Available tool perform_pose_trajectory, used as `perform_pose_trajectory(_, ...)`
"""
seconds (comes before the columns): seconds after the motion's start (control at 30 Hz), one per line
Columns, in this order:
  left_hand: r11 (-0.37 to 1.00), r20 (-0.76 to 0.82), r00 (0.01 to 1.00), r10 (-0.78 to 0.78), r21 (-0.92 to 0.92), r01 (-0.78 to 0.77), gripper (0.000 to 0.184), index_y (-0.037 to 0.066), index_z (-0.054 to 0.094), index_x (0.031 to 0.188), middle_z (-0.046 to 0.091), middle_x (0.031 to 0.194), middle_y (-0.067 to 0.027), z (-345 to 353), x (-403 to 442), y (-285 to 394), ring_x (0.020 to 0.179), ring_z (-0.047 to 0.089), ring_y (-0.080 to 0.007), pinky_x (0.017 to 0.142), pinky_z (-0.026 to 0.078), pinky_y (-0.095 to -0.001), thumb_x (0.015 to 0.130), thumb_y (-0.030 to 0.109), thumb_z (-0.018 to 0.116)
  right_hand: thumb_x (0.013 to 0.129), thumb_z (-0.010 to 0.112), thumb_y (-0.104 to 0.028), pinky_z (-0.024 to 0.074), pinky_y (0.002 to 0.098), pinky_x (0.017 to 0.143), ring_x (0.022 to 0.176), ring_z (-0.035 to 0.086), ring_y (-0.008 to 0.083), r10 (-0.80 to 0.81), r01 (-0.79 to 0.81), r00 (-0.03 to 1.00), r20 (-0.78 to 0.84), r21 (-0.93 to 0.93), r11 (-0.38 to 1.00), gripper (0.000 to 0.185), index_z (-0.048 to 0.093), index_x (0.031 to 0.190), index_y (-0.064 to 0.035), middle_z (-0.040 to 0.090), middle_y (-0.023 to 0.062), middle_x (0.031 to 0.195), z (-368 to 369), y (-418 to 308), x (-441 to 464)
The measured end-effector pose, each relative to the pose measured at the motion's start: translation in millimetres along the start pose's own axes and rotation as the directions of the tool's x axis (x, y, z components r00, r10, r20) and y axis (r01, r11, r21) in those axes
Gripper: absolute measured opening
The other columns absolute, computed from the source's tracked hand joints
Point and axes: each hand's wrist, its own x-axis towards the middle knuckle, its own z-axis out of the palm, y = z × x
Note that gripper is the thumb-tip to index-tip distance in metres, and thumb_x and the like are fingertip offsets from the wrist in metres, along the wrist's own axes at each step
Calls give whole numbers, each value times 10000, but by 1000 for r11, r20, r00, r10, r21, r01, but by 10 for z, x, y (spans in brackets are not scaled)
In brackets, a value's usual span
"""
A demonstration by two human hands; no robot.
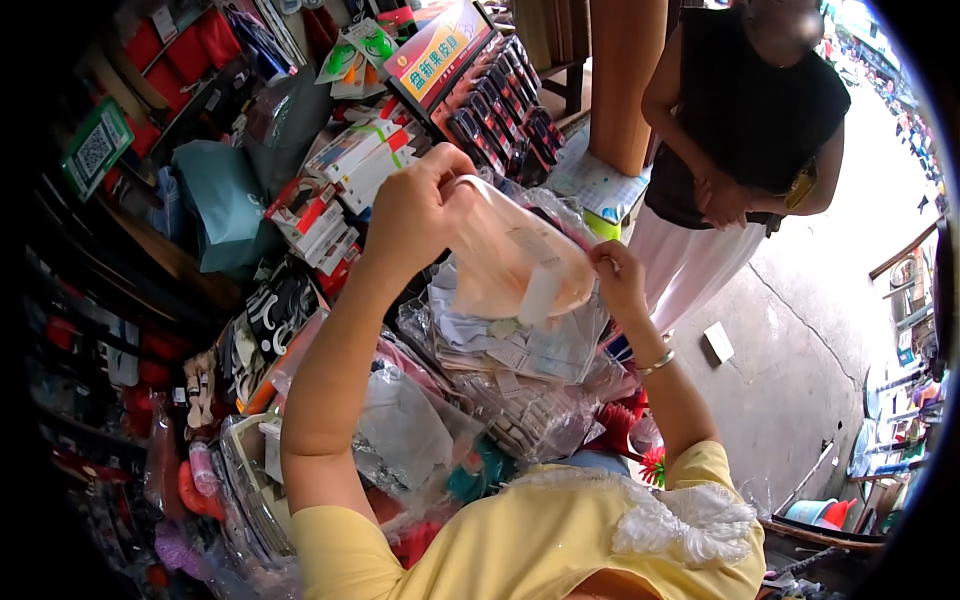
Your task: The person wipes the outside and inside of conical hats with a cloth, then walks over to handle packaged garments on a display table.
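Note:
Stretched between my two raised hands is a thin peach-coloured cloth garment [500, 255] with a pale printed label; its exact kind I cannot make out. My left hand [425, 205] pinches its upper left edge. Fingers of my right hand [620, 280] are closed on its right edge. Below the garment lies a pile of folded pale clothes in clear plastic bags [510, 350]. More crumpled clear plastic [400, 430] covers goods nearer my body.
Beyond the pile stands a display rack [500, 110] of small packaged goods beside a wooden post [627, 90]. A person in a black top [750, 100] stands at the right. Boxes [365, 165] and a teal bag [220, 200] are at the left. A white box [718, 342] lies on the floor.

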Motion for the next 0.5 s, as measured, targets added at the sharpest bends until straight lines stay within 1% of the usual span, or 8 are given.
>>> perform_pose_trajectory(0.03,1000,-13,1000,-16,-1,16,127,21,602,900,571,675,-33,-48,27,15,605,523,-91,576,443,-258,797,87,572,828,552,-35,465,337,769,845,611,196,42,-42,999,7,154,987,204,609,1024,-24,636,83,871,-119,-66,41)
perform_pose_trajectory(0.07,1000,-20,1000,-4,-2,4,127,21,602,900,571,675,-33,-58,44,55,605,523,-91,576,443,-258,797,87,572,828,552,-35,465,337,769,845,611,196,30,-30,1000,-1,152,988,204,609,1024,-24,636,83,871,-156,-137,54)
perform_pose_trajectory(0.13,999,23,999,-29,17,28,126,24,607,892,560,656,-34,-54,61,142,600,523,-87,567,439,-266,793,92,571,828,589,-47,450,332,816,861,586,169,-184,197,969,-163,64,978,283,577,1111,-33,627,54,893,-209,-374,22)
perform_pose_trajectory(0.17,1000,20,1000,-23,16,22,126,24,607,892,560,656,-34,-27,65,197,600,523,-87,567,439,-266,793,92,571,793,656,-64,442,335,858,916,582,173,-207,216,973,-101,78,973,435,517,1204,-37,621,70,950,-192,-528,-17)
perform_pose_trajectory(0.27,997,120,993,2,74,-11,108,49,612,864,534,600,-61,114,73,402,563,541,-142,547,432,-296,787,122,591,711,771,-141,437,353,883,985,581,203,-196,191,981,7,201,961,643,462,1266,-43,596,113,1036,52,-1066,-100)
perform_pose_trajectory(0.4,990,142,989,34,131,-53,112,58,613,866,556,607,-80,135,49,624,566,570,-186,554,449,-320,779,127,605,722,753,-171,406,382,909,986,586,242,-317,322,947,-56,119,939,645,453,1285,-74,606,99,1003,271,-1306,39)
perform_pose_trajectory(0.47,985,95,992,82,145,-95,116,54,614,871,565,619,-80,66,36,626,577,575,-189,566,455,-319,779,123,607,726,718,-147,386,387,924,1004,585,260,-288,292,956,-59,86,953,569,500,1249,-106,618,83,1011,256,-1184,130)
perform_pose_trajectory(0.5,978,48,991,122,163,-128,119,51,614,876,573,631,-81,8,21,602,589,581,-193,578,462,-317,779,119,609,729,713,-129,417,394,906,975,603,275,-283,282,959,0,-83,956,518,526,1210,-84,629,107,1027,186,-1055,169)
